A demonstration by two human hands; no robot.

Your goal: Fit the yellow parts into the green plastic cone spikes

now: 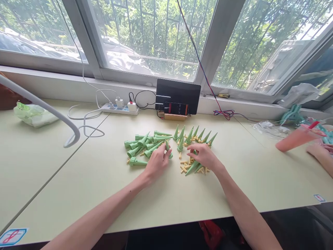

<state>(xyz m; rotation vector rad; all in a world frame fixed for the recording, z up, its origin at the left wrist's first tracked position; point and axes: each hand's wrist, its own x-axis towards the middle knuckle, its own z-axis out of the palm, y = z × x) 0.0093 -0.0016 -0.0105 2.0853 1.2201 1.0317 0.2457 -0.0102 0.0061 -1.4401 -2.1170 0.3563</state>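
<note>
My left hand (158, 162) is closed around a green hollow plastic spike (167, 146), its pointed end up. Beside that hand, several more green spikes (134, 161) lie in a loose heap. My right hand (204, 155) hovers over small yellow plastic pegs (185, 168), thumb and fingers drawn together; whatever they pinch is too small or hidden to make out. Under the right hand, a green spike (192, 168) lies among the pegs. Behind both hands, several green spikes (189, 135) stand tip up with yellow pegs at their bases.
A phone (177, 108) leans against a dark tablet (182, 91) by the window. A power strip (122, 108) with white cables and a white curved bar (52, 113) are at left. A pink drink cup (296, 137) and another person's arm (324, 154) are at right.
</note>
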